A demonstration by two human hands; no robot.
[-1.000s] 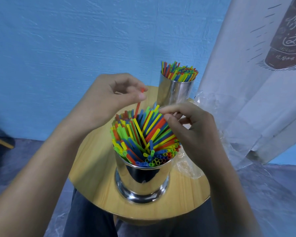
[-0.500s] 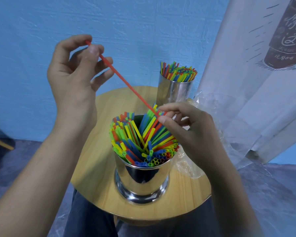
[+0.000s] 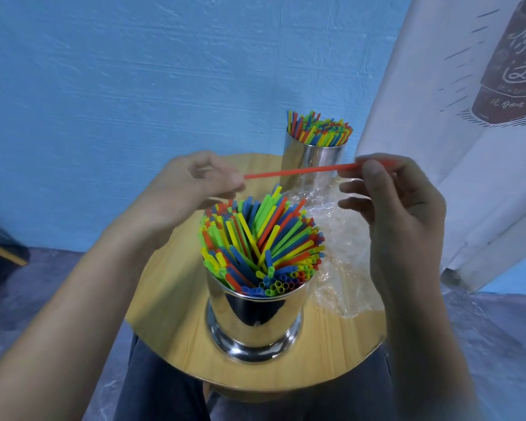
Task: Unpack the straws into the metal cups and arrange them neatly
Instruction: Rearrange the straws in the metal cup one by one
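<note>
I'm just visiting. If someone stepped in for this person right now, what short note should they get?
Right hand pinches one end of a red straw, held level above the table.
Left hand has fingertips at the other end; grip unclear.
Near cup is packed with straws that lean and cross.
Far cup is full, straws upright.
Clear plastic wrapper lies on the table right of the near cup.
Done: both cups filled.
Left: put the red straw in a cup, straighten the near cup's straws.
</note>
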